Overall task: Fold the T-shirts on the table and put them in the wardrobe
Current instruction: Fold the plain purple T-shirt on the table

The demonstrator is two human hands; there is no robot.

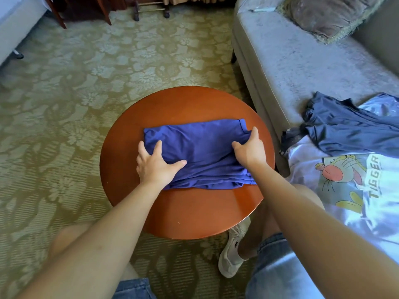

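Soft daylight, wide-angle edge distortion, slight blur

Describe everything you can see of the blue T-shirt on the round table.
The blue T-shirt is soft, wrinkled cloth, folded into a rough rectangle, lying flat on the round wooden table. Layered edges show along its near side. The left hand rests on its left part; the right hand touches its right edge.

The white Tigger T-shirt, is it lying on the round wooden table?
No, the white Tigger T-shirt lies on the grey sofa, beside the round wooden table.
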